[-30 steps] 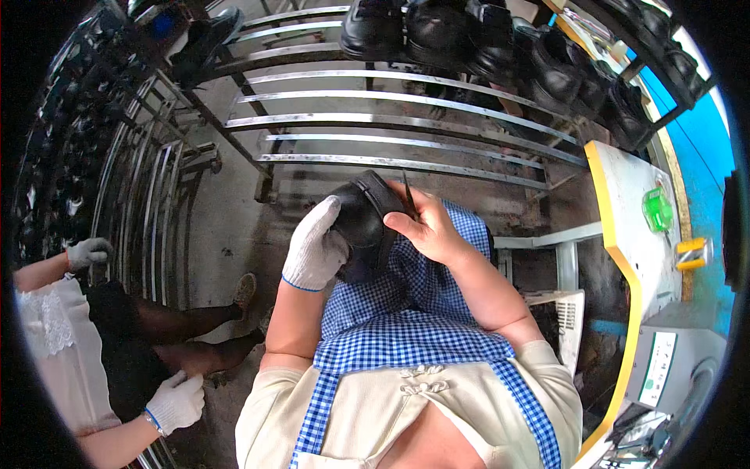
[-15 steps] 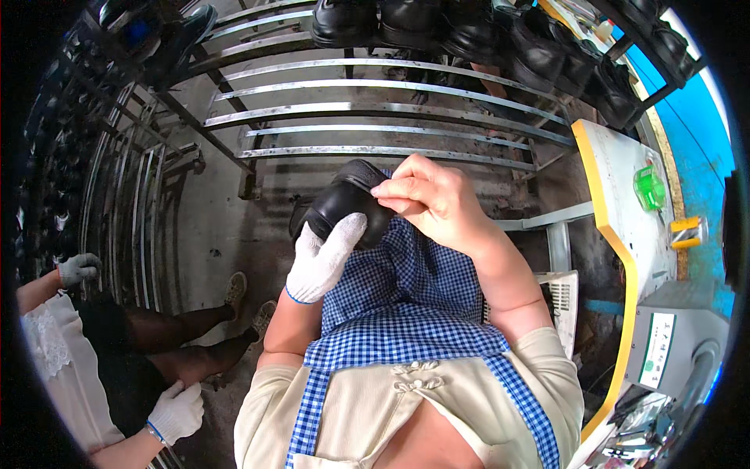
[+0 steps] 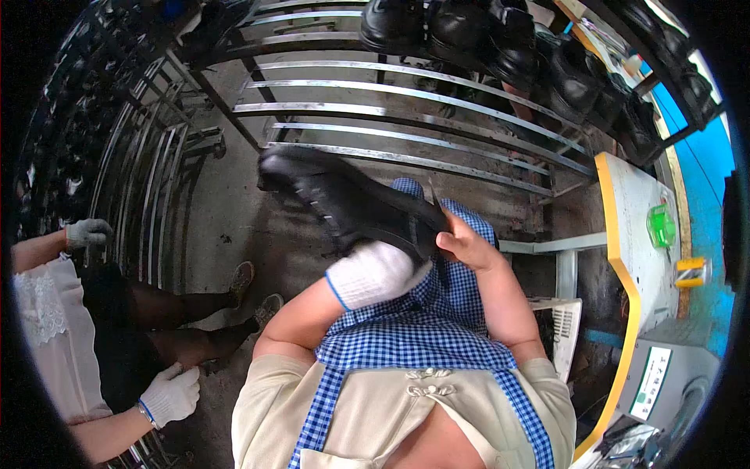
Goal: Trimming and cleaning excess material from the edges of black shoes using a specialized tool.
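A black lace-up shoe (image 3: 344,195) lies across in front of my lap, its toe pointing to the far left and its ankle end to the right. Around its near side, under the ankle, wraps my left hand (image 3: 371,275), in a white knit glove with a blue cuff. My bare right hand (image 3: 469,246) is closed at the shoe's ankle end, thumb on the near side, other fingers partly hidden. Beside those fingers a thin, pointed grey sliver (image 3: 433,194) sticks up; what it is I cannot make out. The toe is smeared by motion.
Ahead stands a metal rack (image 3: 328,109), with several black shoes (image 3: 461,27) along its upper level. To the right is a white worktable (image 3: 637,227) with a yellow edge, bearing a green container (image 3: 661,226). A co-worker's gloved hand (image 3: 170,396) is at the lower left.
The shoe has turned from heel-up and compact to lengthwise, toe to the far left. My left hand has shifted right beneath it, and my right hand has moved down to its ankle end.
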